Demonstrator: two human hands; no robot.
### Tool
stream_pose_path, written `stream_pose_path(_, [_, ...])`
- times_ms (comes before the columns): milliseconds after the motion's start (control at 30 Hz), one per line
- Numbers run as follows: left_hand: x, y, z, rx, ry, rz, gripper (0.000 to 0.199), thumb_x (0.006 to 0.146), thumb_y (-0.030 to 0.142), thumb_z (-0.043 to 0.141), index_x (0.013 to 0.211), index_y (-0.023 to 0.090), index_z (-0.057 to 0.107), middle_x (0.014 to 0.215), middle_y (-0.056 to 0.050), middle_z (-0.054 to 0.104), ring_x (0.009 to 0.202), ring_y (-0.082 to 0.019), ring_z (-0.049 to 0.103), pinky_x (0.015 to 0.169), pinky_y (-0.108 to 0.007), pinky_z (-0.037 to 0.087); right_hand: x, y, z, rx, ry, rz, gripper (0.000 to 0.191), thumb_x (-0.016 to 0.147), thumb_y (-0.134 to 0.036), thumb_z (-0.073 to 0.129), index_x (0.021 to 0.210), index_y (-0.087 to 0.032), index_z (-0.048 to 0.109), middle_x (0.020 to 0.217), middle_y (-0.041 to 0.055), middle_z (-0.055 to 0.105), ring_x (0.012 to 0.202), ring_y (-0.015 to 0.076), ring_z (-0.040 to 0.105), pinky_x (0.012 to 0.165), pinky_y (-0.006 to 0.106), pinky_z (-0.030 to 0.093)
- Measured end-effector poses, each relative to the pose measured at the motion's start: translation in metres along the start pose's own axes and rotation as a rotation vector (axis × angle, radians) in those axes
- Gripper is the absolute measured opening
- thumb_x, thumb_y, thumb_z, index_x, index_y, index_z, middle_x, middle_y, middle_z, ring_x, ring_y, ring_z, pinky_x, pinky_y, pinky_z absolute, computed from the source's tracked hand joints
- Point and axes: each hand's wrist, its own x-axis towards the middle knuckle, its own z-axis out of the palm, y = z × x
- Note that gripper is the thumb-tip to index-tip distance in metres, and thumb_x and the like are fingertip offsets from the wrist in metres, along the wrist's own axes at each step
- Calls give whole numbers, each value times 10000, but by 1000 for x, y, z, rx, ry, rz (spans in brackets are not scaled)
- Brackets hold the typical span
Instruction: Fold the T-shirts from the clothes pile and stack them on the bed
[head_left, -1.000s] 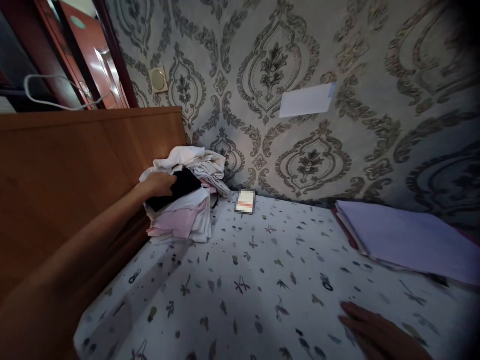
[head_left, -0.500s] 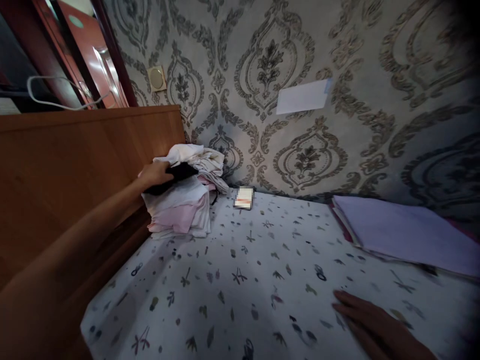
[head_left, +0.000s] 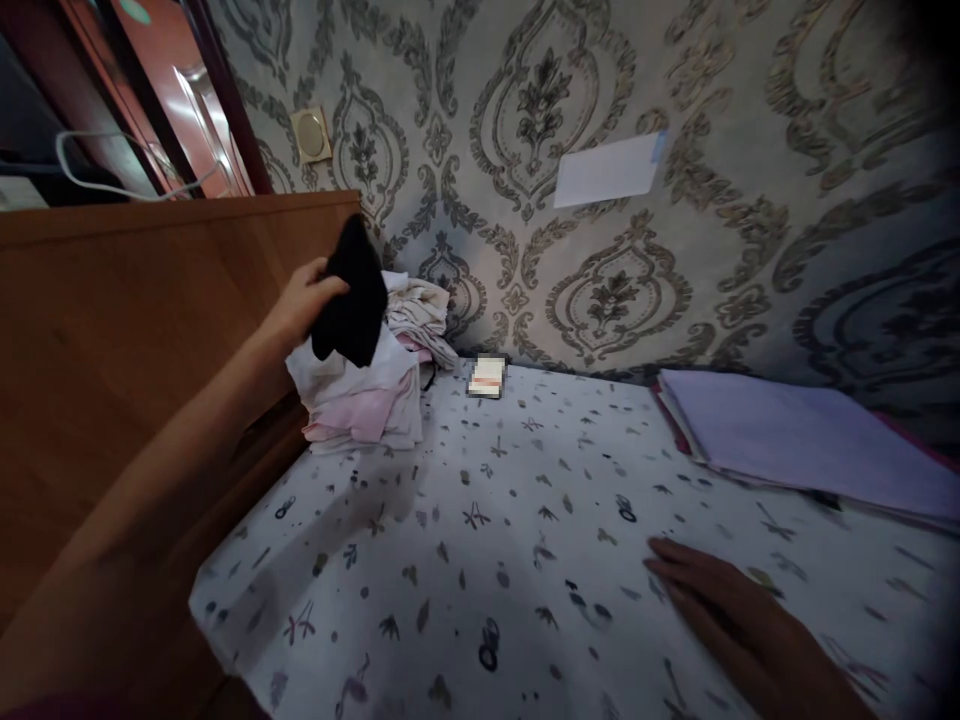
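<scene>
My left hand (head_left: 304, 300) grips a black folded cloth (head_left: 351, 295) by its near edge, thumb on top, and holds it up above a pile of clothes. White and pink folded clothes (head_left: 360, 410) lie under it on the mattress, at the wooden board. Behind them, against the wall, sits a heap of cream and white clothes (head_left: 420, 310), partly covered by the black cloth. My right hand (head_left: 720, 600) is at the lower right on the patterned sheet (head_left: 525, 520), with its fingers stretched out and nothing in it.
A small pale box-like item (head_left: 487, 377), blurred out, lies by the wall. Folded purple fabric (head_left: 795, 430) lies at the right. A wooden board (head_left: 172, 300) borders the left side. White paper (head_left: 609, 170) and a switch (head_left: 310, 135) are on the wallpapered wall.
My left hand has lifted the black cloth off the clothes pile, and the cloth now hangs upright. My right hand stays on the sheet, slightly shifted in view as the camera tilts.
</scene>
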Motion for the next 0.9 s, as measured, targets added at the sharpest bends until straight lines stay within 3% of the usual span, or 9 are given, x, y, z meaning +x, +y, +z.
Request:
stream_pose_path(100, [-64,22,42,56,-215,177,380,670,440,611,945,184,558,929,-39,637,897,-229,596,789,-344,511,3,-10,-5,5,-30,-9,417,943,-575,489,1090,-299,765,1212,83,735,1078,333,712,922,555,599])
stream_pose_path(233, [-167,38,103,-13,-883,128,411,710,536,720,983,252,606,770,-12,660,680,-197,587,588,-310,455,4,-15,-4,25,-26,1,386,955,-533,491,1074,-281,759,1227,96,727,1096,328,704,932,551,591])
stream_pose_path(333, [-204,36,124,-21,-985,33,311,724,458,728,951,266,637,751,-23,676,679,-214,614,576,-313,444,3,-17,-5,50,-21,30,377,957,-517,493,1045,-267,762,1210,110,731,1104,329,698,935,552,582])
stream_pose_path(433, [-195,37,121,-108,-962,15,164,800,368,618,883,227,636,835,-43,696,779,-217,648,698,-318,481,7,-30,-9,80,-50,93,373,954,-512,505,1042,-255,762,1209,123,726,1124,334,682,955,557,562])
stream_pose_path(533, [-166,45,111,-240,-945,5,230,882,400,512,786,204,584,755,-3,616,732,-169,589,696,-283,464,23,-64,-11,157,-42,126,385,947,-531,524,1089,-256,753,1240,135,707,1158,340,659,983,559,534])
stream_pose_path(633, [-140,60,106,-401,-802,-116,293,875,442,564,725,193,522,644,48,458,587,-107,447,562,-220,377,50,-114,-4,430,-175,72,393,950,-541,538,1153,-265,731,1260,127,689,1170,315,647,954,482,551])
stream_pose_path(767, [-134,87,96,-624,-597,-255,265,842,448,647,860,196,565,695,52,501,591,-95,477,542,-189,387,76,-169,11,912,-329,272,536,915,-664,536,1174,-224,699,1071,116,725,928,263,717,818,423,585])
stream_pose_path(833, [-147,105,89,-649,-676,-172,269,855,442,660,965,200,615,799,21,600,726,-130,589,630,-208,473,75,-180,13,1183,-337,400,653,904,-757,445,1218,-228,666,1087,117,731,916,260,724,805,430,587])
stream_pose_path(900, [-169,122,83,-641,-948,6,294,887,421,645,1098,216,651,997,-31,684,979,-194,652,806,-267,537,66,-178,7,1256,-275,484,731,920,-801,281,1232,-256,655,1115,106,739,971,265,723,829,445,587])
